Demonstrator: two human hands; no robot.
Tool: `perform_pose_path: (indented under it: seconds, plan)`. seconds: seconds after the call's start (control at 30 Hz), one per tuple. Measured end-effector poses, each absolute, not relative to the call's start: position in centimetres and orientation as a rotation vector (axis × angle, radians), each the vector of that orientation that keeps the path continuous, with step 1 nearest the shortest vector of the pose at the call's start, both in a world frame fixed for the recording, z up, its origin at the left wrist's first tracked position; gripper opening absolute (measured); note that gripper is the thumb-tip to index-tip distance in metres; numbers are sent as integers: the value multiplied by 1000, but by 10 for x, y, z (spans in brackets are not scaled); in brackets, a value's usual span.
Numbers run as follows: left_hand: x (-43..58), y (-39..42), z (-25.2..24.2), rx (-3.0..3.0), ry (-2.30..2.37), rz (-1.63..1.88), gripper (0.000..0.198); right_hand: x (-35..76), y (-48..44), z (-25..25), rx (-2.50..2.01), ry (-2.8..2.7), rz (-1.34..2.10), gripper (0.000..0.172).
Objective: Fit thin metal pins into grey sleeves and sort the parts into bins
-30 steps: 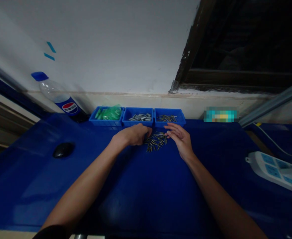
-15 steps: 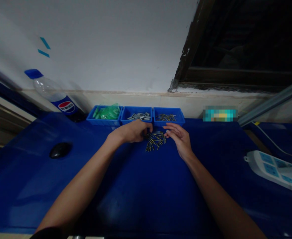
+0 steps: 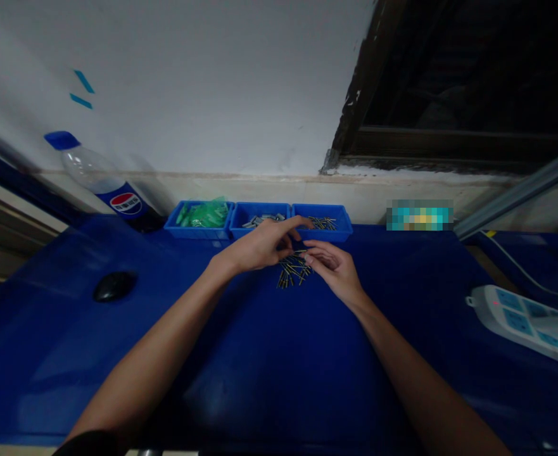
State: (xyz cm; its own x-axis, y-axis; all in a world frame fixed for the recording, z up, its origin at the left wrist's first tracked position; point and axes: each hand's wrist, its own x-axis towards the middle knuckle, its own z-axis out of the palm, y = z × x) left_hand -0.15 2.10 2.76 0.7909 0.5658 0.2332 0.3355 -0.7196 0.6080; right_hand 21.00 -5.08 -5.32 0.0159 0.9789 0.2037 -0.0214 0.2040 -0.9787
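A small pile of thin, dark and brass-coloured metal pins (image 3: 292, 273) lies on the blue tabletop. Over its far left side is my left hand (image 3: 265, 246), palm down. Its index finger stretches toward the right-hand bin, and the thumb points down at the pins with a gap between them. My right hand (image 3: 334, 267) is at the pile's right edge, thumb and fingertips drawn together; whatever is between them is too small to make out. Just beyond stand a blue bin of similar pins (image 3: 345, 234) and a middle blue bin (image 3: 237, 223) holding short silvery metal cylinders (image 3: 254, 221), partly hidden by my left hand.
A third blue bin (image 3: 171, 229) holds a green plastic bag (image 3: 207, 214). At the left are a cola bottle (image 3: 124, 201) and a black computer mouse (image 3: 114, 287). A white power strip (image 3: 490, 304) lies at the right. The wall (image 3: 221, 95) rises behind the bins.
My left hand has moved right, its index finger now stretched toward the right bin. My right hand has shifted slightly left onto the pile's edge, its thumb and fingers closing.
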Motion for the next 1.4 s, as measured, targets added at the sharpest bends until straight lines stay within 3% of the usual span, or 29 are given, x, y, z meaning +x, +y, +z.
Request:
perform_pose_path:
  seconds: [0.23, 0.4, 0.63, 0.93, 1.17, 1.4]
  plan:
    - [3, 15, 31, 2351, 640, 545, 59, 210, -51, -53, -1027, -1230, 1196, 28]
    - [-4, 22, 28, 2434, 762, 368, 42, 214, -50, -53, -1059, -1214, 1105, 20]
    - [-13, 34, 8, 2560, 958, -19, 25, 219, -46, -48, -1049, -1183, 1008, 50]
    - [-6, 27, 13, 2541, 1000, -82, 24, 220, -47, -49, -1064, -1192, 992, 38]
    - [-11, 31, 16, 2538, 911, 13, 33, 221, -47, -49, -1068, -1194, 992, 35]
    - [-7, 27, 22, 2469, 817, 398, 22, 220, -49, -45, -1096, -1212, 1003, 29]
